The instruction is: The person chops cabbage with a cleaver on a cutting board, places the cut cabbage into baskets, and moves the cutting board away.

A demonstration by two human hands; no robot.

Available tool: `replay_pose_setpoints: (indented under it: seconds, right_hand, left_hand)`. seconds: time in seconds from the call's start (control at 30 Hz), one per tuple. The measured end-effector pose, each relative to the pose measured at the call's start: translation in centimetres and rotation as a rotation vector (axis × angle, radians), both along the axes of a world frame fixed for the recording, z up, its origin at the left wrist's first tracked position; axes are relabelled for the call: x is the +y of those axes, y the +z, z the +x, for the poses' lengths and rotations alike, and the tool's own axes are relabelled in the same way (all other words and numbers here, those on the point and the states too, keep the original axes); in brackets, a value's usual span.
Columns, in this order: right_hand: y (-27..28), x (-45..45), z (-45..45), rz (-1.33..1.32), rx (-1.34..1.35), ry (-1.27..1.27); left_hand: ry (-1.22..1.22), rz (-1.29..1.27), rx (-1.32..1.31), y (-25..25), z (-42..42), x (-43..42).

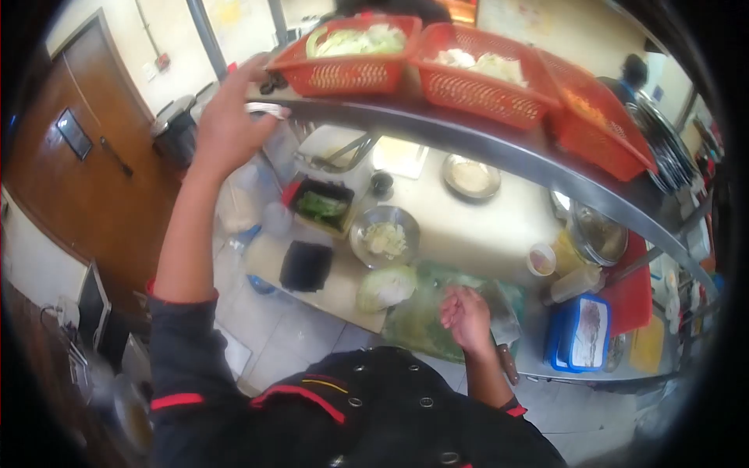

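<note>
My left hand (234, 125) is raised at the left end of the metal shelf (374, 117), beside a red basket (343, 76) of cut cabbage. Its thumb and fingers are apart, with no held object visible. Low over the green cutting board (421, 324), my right hand (466, 316) has its fingers curled in, and nothing shows in them. A cleaver (505, 312) lies at that hand's right, its brown handle toward me. Left of the board's middle rests a piece of cabbage (388, 288). Behind it stands a metal bowl (363, 242) with chopped pale pieces.
Two more red baskets (488, 105) of cut vegetables line the shelf. Below stand a container of greens (322, 207), a black box (307, 265), a metal plate (470, 178), a squeeze bottle (573, 285) and a blue tub (581, 335). Another person (624, 78) is at the far right.
</note>
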State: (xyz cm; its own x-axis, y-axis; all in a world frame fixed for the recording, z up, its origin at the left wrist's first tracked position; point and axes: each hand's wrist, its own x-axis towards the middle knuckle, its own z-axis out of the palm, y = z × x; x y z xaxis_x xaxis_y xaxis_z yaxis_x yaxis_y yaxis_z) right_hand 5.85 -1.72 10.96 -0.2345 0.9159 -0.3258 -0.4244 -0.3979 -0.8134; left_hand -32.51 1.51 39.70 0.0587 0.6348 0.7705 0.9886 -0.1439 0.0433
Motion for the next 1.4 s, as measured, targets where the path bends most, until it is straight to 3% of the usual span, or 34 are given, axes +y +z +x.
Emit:
replay_pose_setpoints:
  seconds: [0.17,0.27,0.33,0.4,0.47,0.57,0.63,0.67,0.77,0.87,0.93,0.97,1.03,1.07,1.1,1.13,1.17,1.2,1.23,1.27,1.33,1.4]
  right_hand:
    - [-0.6,3.1,-1.7,0.011,-0.24,-0.009]
    - [-2.3,5.6,-3.1,0.128,-0.451,0.107]
    - [-4.5,8.0,-4.2,0.192,-0.548,0.189]
    - [-7.3,11.1,-4.9,0.368,-0.882,0.185]
    - [-9.4,14.6,-5.9,0.332,-1.0,0.193]
    - [-13.6,19.2,-6.5,0.298,-0.855,0.253]
    - [-13.8,20.9,-7.0,0.231,-0.968,0.566]
    - [-13.5,21.2,-7.6,0.215,-1.011,0.672]
    - [-12.5,19.9,-9.1,0.537,-1.238,0.69]
    - [-11.3,19.0,-9.3,0.283,-0.816,0.393]
    - [-12.4,18.5,-5.5,1.202,-1.666,0.503]
    - [-13.6,18.2,-3.7,0.994,-1.593,0.463]
    - [-13.3,15.7,-1.5,1.287,-1.807,0.254]
    - [-12.0,14.0,-1.4,1.236,-1.831,0.191]
    - [-10.5,12.5,-1.8,1.191,-1.853,0.124]
    - [-9.3,11.6,-1.6,1.349,-1.834,0.075]
    - [-8.0,10.2,-1.7,1.038,-1.655,0.051]
    - [-6.8,8.8,-2.5,0.54,-1.176,-0.058]
    - [-5.0,7.8,-3.7,0.18,-0.673,-0.258]
    - [-3.2,6.5,-4.2,0.005,-0.411,-0.353]
    - [1.8,3.1,-6.7,0.044,-0.447,-0.458]
    - [4.3,1.0,-7.0,0.061,-0.487,-0.414]
  left_hand:
    - [-0.021,-0.043,-0.722,-6.4,-5.1,-6.5]
    - [0.1,-0.167,-0.796,-12.3,-10.5,-10.1]
    - [0.144,-0.112,-0.841,-17.2,-13.6,-12.0]
    - [0.306,-0.13,-1.251,-22.1,-17.1,-14.3]
    - [0.362,-0.054,-1.459,-27.6,-21.4,-16.2]
    - [0.46,0.078,-1.702,-34.8,-27.8,-18.7]
    - [0.531,0.229,-1.91,-38.8,-31.5,-19.6]
    - [0.528,0.246,-1.929,-40.0,-32.9,-19.6]
    - [0.613,0.273,-2.056,-44.1,-37.2,-18.8]
    - [0.54,0.287,-2.1,-49.6,-42.7,-15.3]
    - [0.49,0.258,-2.076,-51.3,-44.6,-11.9]
    - [0.475,0.06,-2.001,-52.5,-45.9,-11.1]
    - [0.488,-0.376,-1.717,-54.7,-48.5,-9.4]
    - [0.411,-0.563,-1.591,-58.9,-53.1,-9.4]
    - [0.4,-0.389,-1.643,-61.4,-54.8,-9.0]
    - [0.378,-0.216,-1.679,-63.2,-55.8,-8.6]
    - [0.677,-0.05,-1.483,-56.0,-52.6,-7.6]
    - [0.914,-0.1,-0.997,-53.0,-52.4,-7.7]
    - [0.773,0.02,-1.073,-46.6,-49.2,-7.6]
    - [0.73,0.112,-1.001,-41.0,-46.6,-7.6]
    - [0.614,0.329,-0.921,-31.9,-41.4,-6.8]
    - [0.526,0.419,-0.915,-27.0,-37.9,-3.8]
